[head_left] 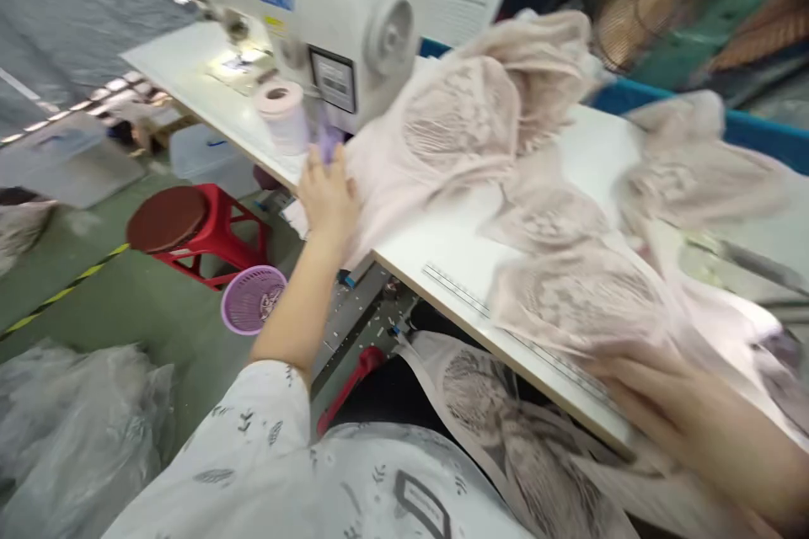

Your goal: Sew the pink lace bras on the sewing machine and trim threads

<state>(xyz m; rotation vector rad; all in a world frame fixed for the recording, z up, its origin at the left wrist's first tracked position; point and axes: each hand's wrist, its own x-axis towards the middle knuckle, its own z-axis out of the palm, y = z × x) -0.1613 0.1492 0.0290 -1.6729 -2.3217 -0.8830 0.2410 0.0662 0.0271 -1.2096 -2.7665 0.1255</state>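
Left hand: the left hand [329, 194] is over the surface [468, 236] near its left end, fingers partly bent at a small purple item [327, 135]; whether they grip it or only touch it cannot be told.
Right hand: the right hand [670, 400] is blurred at the near right edge, fingers loosely extended against a pale pink lace garment [581, 290]; whether it pinches the cloth cannot be told.
Lace pieces: the garment by the right hand lies flat on the near right of the surface; a larger heap of pink garments [461, 118] lies farther left, beside the sewing machine [341, 17], and another lace piece [701, 177] lies at the far right.
Lap: more lace cloth [506, 438] hangs below the near edge of the surface, over the person's lap.
Thread roll: a pale roll [282, 114] stands upright just left of the purple item.
Purple basket: an open basket [235, 303] is on the floor at the left, with small whitish scraps [270, 301] inside, beside a red stool [221, 227].
Clear boxes: a translucent box [211, 164] is beyond the stool and a wider clear bin [69, 164] farther left; their contents are too blurred to name.
Plastic bags: crumpled clear bags [88, 438] lie at the near left.
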